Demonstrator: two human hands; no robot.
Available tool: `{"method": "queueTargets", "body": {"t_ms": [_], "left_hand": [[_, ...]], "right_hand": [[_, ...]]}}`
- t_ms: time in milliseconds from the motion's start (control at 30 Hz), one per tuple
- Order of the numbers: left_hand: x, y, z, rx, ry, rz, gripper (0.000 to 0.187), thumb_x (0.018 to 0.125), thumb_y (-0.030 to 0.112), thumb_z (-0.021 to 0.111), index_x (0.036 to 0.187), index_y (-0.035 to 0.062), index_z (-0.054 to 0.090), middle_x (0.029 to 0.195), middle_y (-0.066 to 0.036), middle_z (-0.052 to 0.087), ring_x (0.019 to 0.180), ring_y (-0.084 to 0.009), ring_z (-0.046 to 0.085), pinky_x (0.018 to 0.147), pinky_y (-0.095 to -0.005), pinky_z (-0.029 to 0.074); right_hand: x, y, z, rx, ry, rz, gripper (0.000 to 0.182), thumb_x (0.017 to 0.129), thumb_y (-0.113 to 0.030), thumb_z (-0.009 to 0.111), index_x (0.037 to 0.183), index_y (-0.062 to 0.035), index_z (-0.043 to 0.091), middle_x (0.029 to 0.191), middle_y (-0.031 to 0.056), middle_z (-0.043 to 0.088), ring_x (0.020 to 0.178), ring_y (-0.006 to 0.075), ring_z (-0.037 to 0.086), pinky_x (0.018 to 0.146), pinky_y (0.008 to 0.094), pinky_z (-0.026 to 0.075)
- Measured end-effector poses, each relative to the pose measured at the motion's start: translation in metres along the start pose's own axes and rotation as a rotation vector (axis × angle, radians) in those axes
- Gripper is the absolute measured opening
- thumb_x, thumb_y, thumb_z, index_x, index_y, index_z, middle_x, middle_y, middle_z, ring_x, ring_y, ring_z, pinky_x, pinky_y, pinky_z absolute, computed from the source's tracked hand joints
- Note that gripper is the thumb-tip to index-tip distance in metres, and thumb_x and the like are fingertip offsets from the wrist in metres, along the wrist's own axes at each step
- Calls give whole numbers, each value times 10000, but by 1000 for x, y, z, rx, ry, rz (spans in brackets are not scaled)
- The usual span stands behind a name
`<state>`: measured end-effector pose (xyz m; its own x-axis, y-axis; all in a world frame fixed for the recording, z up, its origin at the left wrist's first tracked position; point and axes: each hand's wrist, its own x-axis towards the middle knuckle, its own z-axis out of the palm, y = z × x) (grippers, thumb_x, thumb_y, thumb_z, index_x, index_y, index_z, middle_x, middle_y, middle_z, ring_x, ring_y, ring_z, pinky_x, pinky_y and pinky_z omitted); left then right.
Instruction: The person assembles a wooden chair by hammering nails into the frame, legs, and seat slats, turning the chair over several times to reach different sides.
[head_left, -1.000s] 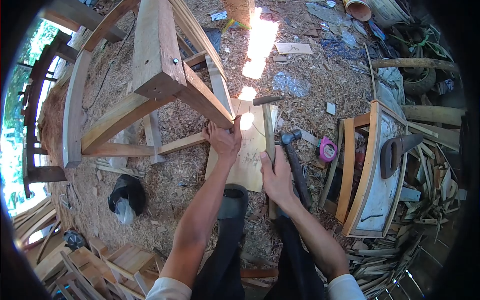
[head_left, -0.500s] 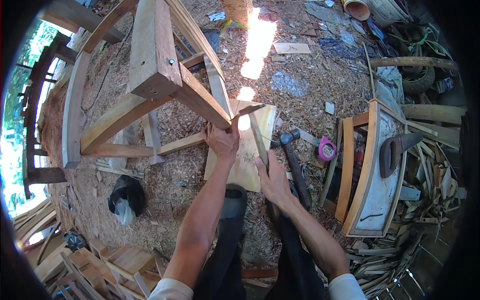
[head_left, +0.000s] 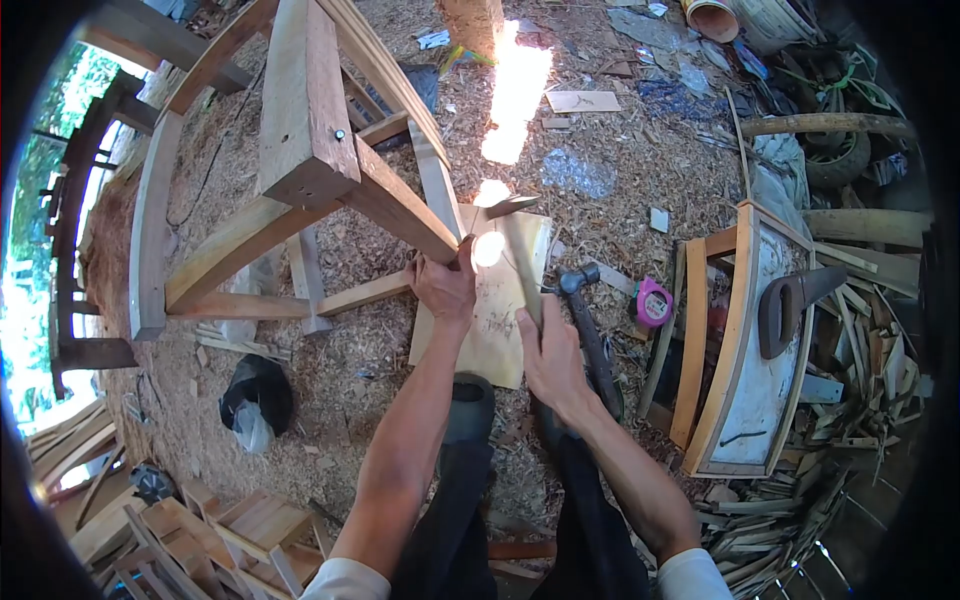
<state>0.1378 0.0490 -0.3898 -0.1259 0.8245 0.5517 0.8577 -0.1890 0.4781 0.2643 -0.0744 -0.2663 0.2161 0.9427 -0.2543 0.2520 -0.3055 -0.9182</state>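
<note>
Wooden frame [head_left: 305, 120] lay left; 1 rail slanted toward the left hand [head_left: 443, 287], curled at its end. Hammer [head_left: 522, 262], over the board [head_left: 490, 335], pointed away, handle leaning slightly left, right hand [head_left: 553, 360] gripping it.

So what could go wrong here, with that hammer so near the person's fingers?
The left hand is at the corner of the wooden frame, close to the head of the raised hammer in the right hand, so a stray blow could catch a finger.

Glare from the bright sun patch near the left fingers might make aiming harder.

The second hammer lies on the ground near the right foot, where it could trip someone.
</note>
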Motion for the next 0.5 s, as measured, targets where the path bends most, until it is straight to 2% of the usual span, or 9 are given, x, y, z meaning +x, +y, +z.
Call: {"method": "queueTargets", "body": {"t_ms": [33, 133, 167, 267, 367, 467, 500], "left_hand": [[0, -1, 0, 19, 0, -1, 397, 831, 373, 671, 726, -8, 632, 722, -155, 630, 741, -356, 598, 841, -466, 396], [-2, -1, 0, 53, 2, 6, 396, 829, 375, 678, 724, -5, 632, 709, -153, 631, 726, -356, 600, 833, -463, 400], [-3, -1, 0, 51, 9, 11, 396, 830, 376, 677, 728, -4, 632, 710, -154, 633, 725, -355, 600, 831, -462, 401], [1, -2, 2, 14, 10, 17, 409, 838, 385, 668, 747, -11, 630, 711, -161, 635, 730, -358, 602, 830, -459, 401], [-6, -6, 1, 55, -54, -12, 425, 847, 396, 654, 769, -21, 626, 718, -168, 638, 745, -364, 604, 834, -459, 400], [-3, -3, 3, 38, -32, -2, 447, 854, 411, 641, 780, -29, 623, 730, -174, 640, 759, -370, 605, 837, -462, 401], [-3, -3, 3, 20, -9, 3, 456, 855, 418, 636, 782, -32, 622, 733, -176, 641, 763, -372, 605, 838, -463, 402]], "right_hand": [[-3, -4, -1, 56, 56, -25, 222, 970, -203, 462, 996, 5, 391, 583, 264, 521, 595, 489, 543, 527, 517, 377], [3, 13, 5, -105, -47, -62, 229, 970, -207, 460, 996, 8, 385, 598, 275, 529, 617, 488, 557, 525, 515, 385], [6, 18, 5, -190, -139, 14, 224, 970, -202, 454, 993, 9, 383, 617, 287, 538, 643, 497, 565, 545, 530, 395], [4, -3, -7, -15, -63, 39, 213, 973, -197, 442, 1008, 4, 381, 633, 294, 547, 664, 505, 569, 565, 545, 402], [1, 10, 8, 18, 155, -130, 215, 973, -205, 446, 1006, 1, 392, 637, 292, 550, 654, 505, 569, 570, 549, 404], [8, 13, 0, -136, -145, 48, 218, 973, -214, 447, 1007, -4, 397, 639, 295, 550, 660, 511, 567, 576, 556, 402], [8, 6, -2, -54, -67, 23, 219, 971, -214, 449, 1003, -4, 395, 637, 301, 546, 662, 515, 565, 579, 560, 401]]}}
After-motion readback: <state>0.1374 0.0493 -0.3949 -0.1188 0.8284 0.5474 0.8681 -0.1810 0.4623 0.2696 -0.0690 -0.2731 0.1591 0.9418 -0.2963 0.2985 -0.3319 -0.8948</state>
